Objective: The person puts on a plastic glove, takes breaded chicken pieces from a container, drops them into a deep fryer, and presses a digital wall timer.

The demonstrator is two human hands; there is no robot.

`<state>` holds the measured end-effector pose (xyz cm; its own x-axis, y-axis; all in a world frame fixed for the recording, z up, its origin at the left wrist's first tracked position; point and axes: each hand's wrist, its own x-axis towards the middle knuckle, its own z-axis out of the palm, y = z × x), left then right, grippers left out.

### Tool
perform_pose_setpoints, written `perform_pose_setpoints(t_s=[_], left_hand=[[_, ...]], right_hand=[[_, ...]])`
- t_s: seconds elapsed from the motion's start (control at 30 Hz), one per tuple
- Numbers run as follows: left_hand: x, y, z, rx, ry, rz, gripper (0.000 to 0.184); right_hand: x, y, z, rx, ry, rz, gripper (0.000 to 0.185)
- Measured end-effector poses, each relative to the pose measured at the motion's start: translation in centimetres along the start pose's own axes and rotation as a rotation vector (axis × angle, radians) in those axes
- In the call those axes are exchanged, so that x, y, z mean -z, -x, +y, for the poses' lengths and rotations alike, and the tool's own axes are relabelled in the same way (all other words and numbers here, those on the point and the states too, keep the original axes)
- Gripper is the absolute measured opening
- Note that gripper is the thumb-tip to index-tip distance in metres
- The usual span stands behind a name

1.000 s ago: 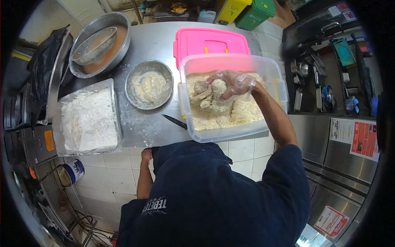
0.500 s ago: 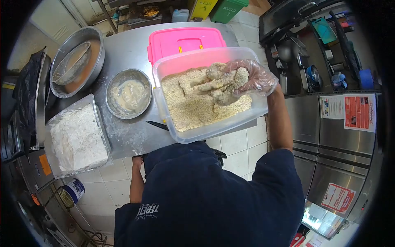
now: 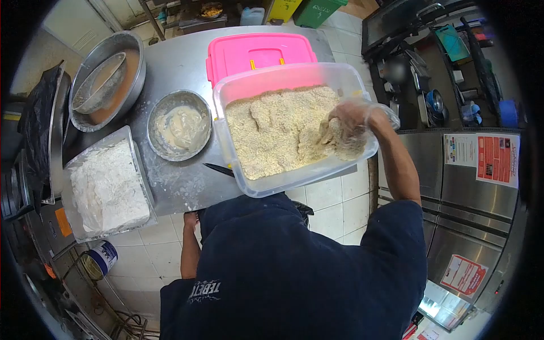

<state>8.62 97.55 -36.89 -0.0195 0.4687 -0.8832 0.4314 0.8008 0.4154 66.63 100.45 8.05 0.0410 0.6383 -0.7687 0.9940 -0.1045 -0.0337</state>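
head view | above shirt (image 3: 300,272) | facing forward and down | table (image 3: 177,68) near | wide, round-edged

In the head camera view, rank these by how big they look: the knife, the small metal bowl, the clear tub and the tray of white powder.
Largest to smallest:
1. Clear tub
2. Tray of white powder
3. Small metal bowl
4. Knife, partly hidden

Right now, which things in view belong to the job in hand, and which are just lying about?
Seem part of the job:
gloved right hand, in the crumbs
clear tub holding them
metal bowl of wet mix
tray of white powder

Apparently just lying about:
knife beside the tub
yellow bin
green bin
bucket
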Motion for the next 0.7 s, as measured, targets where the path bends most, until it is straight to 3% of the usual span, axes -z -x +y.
perform_pose_setpoints(t_s=[0.03,0.07,0.1,0.17,0.2,0.23,0.3,0.33,0.4,0.47,0.53,0.6,0.63,0.7], left_hand=[[-0.1,0.4,0.2,0.002,-0.004,-0.004,0.024],[-0.2,1.1,0.7,0.021,0.004,-0.006,0.024],[-0.3,1.6,1.3,0.038,0.018,-0.005,0.024],[-0.3,2.0,1.6,0.061,0.030,0.010,0.024],[-0.2,2.4,1.4,0.088,0.035,0.024,0.024],[0.0,2.5,0.8,0.097,0.036,0.033,0.024],[0.1,1.9,0.2,0.047,0.020,0.022,0.025],[0.0,2.0,0.4,0.022,0.021,0.030,0.028],[0.0,2.2,1.2,0.031,-0.002,0.030,0.027],[-0.7,2.7,2.4,0.034,-0.009,0.025,0.027],[-1.0,3.5,3.3,0.074,-0.011,0.014,0.015],[-0.8,3.2,3.1,0.083,-0.014,0.022,0.017],[-0.8,2.9,2.6,0.093,-0.022,0.025,0.018],[-0.6,1.9,1.1,0.052,0.023,0.034,0.018]], right_hand=[[-1.2,-1.1,0.6,-0.018,-0.070,-0.043,0.057],[-3.6,-2.7,2.7,0.029,-0.050,0.095,0.017],[-4.4,-2.2,3.0,0.030,-0.046,0.095,0.017],[-4.9,-0.8,1.7,0.184,0.018,0.632,0.014],[-3.8,-1.2,0.8,0.131,0.421,0.297,0.014],[-3.0,-1.3,-0.8,0.143,0.417,0.294,0.014],[-2.8,-1.0,-2.9,-0.180,0.529,-0.017,0.019],[-3.8,-1.1,-2.4,-0.179,0.522,-0.020,0.019],[-6.7,-1.7,-0.9,0.254,0.723,0.214,0.019],[-6.7,-3.6,-2.4,0.274,0.583,0.230,0.021],[-8.1,-6.0,-2.3,0.306,0.448,0.248,0.023],[-11.0,-8.4,-1.1,0.587,0.503,0.571,0.024],[-10.1,-7.9,-1.9,0.592,0.501,0.569,0.024],[-7.3,-6.0,-4.2,0.368,0.674,0.026,0.027]])
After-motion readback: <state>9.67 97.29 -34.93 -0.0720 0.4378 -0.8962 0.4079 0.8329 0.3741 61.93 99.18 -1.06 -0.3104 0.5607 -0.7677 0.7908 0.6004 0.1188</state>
